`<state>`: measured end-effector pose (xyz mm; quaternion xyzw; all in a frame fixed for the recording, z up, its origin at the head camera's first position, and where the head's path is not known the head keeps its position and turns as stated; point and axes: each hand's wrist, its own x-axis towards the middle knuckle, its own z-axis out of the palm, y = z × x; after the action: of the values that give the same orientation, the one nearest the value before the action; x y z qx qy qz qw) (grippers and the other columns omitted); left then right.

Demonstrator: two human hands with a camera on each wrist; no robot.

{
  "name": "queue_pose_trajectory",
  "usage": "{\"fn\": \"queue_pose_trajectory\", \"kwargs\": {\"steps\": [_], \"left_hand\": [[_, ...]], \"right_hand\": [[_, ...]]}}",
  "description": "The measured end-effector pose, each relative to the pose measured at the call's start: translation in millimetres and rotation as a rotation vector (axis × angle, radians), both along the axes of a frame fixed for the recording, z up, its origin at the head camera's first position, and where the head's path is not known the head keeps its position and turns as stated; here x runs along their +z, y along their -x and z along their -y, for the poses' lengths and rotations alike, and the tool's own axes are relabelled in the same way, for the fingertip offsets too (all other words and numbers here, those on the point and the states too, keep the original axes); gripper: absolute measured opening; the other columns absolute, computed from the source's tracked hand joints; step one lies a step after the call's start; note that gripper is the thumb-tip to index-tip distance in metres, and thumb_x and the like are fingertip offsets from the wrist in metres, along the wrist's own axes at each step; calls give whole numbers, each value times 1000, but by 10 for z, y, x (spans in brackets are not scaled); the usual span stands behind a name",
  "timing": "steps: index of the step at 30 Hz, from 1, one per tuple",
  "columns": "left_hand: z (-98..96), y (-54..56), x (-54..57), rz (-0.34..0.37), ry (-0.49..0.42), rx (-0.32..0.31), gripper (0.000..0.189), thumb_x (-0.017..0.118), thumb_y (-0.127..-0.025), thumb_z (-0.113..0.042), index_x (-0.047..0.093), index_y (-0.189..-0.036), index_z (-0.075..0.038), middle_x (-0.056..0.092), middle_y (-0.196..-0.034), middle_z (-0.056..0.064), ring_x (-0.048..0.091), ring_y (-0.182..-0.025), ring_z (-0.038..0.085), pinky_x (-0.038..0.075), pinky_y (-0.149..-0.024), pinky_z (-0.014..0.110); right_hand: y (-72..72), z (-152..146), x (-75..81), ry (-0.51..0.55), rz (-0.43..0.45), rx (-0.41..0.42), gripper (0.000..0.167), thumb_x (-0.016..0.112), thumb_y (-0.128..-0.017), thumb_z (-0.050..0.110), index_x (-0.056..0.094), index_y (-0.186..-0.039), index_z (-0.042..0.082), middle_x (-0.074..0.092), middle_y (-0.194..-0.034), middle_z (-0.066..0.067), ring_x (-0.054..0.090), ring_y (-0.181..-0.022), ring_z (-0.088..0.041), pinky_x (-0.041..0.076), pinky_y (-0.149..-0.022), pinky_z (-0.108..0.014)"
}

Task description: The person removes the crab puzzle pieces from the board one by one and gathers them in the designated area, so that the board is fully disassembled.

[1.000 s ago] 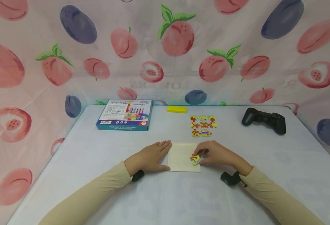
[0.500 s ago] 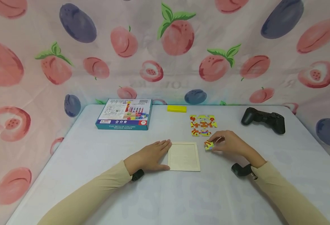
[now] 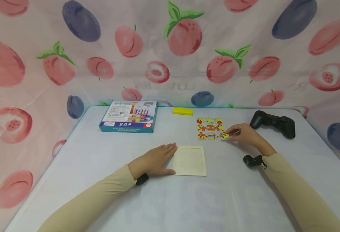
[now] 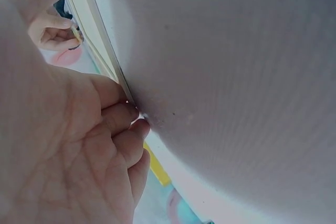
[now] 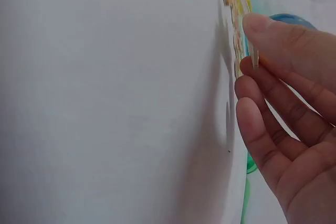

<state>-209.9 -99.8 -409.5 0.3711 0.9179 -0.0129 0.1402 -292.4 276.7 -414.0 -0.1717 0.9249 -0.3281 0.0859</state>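
In the head view a pale square wooden tray with a raised border lies flat on the white table, nothing inside it. Against its left edge rests my left hand, fingers extended; the left wrist view shows the fingertips touching the tray's edge. My right hand pinches a small yellow and orange jigsaw piece between thumb and fingers. That piece is at the lower right corner of a group of jigsaw pieces, laid out in rows. Edge-on, the held piece shows in the right wrist view.
A black game controller lies to the right of my right hand. At the back stand a yellow block and, farther left, a flat blue and white box. A fruit-patterned cloth hangs behind the table.
The right hand has carried the jigsaw piece from above the tray, away and to the right, to the lower right corner of the grouped pieces. The left hand has stayed at the tray's edge.
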Motion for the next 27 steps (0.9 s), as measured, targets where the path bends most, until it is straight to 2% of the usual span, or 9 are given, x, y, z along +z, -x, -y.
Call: {"fn": "queue_pose_trajectory", "kwargs": {"steps": [5, 15, 27], "left_hand": [[-9, -3, -2, -1, -2, 3, 91, 51, -86, -62, 17, -151, -7, 17, -158, 7, 19, -146, 22, 20, -120, 37], [-20, 5, -33, -1, 17, 11, 91, 51, -86, -62, 16, -151, -8, 16, -159, 6, 17, -146, 21, 19, -120, 36], [-10, 0, -23, -1, 14, 12, 91, 50, -87, -62, 16, -151, -8, 16, -159, 6, 17, -147, 21, 18, -120, 36]], "right_hand": [[67, 21, 7, -26, -4, 20, 28, 75, -78, 11, 69, -103, -1, 70, -100, -18, 63, -92, -26, 53, -83, -38], [90, 77, 23, -45, -7, 33, 27, 76, -76, 8, 70, -100, -4, 69, -97, -18, 61, -87, -23, 52, -75, -27], [130, 98, -5, -50, 5, 40, 26, 75, -76, 6, 69, -100, -4, 68, -96, -18, 61, -87, -24, 53, -78, -35]]}}
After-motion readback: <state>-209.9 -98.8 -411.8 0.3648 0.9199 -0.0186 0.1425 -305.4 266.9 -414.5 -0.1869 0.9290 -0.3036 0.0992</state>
